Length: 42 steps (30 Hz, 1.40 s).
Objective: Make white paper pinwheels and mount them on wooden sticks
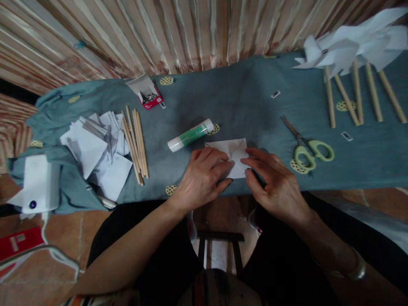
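A square of white paper (236, 170) lies on the blue-green cloth in front of me, with crease lines running towards its corners. My left hand (207, 172) is closed over its left part, fingers bent and pressing on the sheet near the middle. At the right edge, my right hand (270, 174) grips the paper with its fingertips, the thumb by the lower corner. The fingers cover much of the sheet's lower left. Just beyond it lies a capped glue stick (191, 135) with a green label. Green-handled scissors (304, 146) rest to the right, blades partly apart.
Several white paper pinwheels (347, 46) on wooden sticks lie at the far right. On the left are a pile of cut paper squares (86, 148), several wooden sticks (135, 144) and an open red box (151, 100) of small metal pins. A white device (40, 182) stands at the left edge.
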### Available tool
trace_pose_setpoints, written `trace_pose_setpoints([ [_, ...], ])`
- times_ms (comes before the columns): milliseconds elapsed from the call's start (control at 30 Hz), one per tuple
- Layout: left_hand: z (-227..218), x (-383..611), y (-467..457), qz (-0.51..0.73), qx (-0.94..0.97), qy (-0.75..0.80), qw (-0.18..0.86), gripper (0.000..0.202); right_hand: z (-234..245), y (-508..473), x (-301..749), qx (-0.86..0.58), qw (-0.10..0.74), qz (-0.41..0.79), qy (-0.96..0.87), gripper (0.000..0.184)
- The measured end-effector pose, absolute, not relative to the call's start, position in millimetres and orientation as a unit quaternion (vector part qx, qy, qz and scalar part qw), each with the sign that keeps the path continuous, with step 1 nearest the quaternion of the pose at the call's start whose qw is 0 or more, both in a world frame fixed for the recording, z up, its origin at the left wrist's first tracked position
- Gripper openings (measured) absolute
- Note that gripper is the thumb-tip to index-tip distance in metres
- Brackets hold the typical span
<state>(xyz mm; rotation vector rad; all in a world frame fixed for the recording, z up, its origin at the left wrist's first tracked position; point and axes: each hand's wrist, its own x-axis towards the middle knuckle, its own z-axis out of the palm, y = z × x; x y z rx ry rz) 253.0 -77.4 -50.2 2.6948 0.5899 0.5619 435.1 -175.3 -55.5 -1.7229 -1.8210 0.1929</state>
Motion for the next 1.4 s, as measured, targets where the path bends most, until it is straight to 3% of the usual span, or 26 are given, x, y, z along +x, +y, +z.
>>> trace_pose_setpoints([
  [133,-47,253,-79,0.162,0.958,0.187,0.145,0.015,-54,-178,435,-0.651,0.313,0.086,-0.686,0.023],
  [467,-42,254,-84,0.152,0.969,0.171,0.097,0.016,-45,-179,442,-0.638,0.301,0.157,-0.691,0.028],
  [667,-40,252,-86,0.156,0.971,0.161,0.081,0.018,-42,-182,453,-0.617,0.267,0.248,-0.698,0.040],
  [933,-41,247,-94,0.198,0.966,0.144,0.082,0.013,-48,-179,455,-0.621,0.340,0.329,-0.624,0.007],
  [1400,-45,243,-97,0.177,0.971,0.137,0.087,0.012,-54,-169,436,-0.654,0.324,0.207,-0.652,0.004],
])
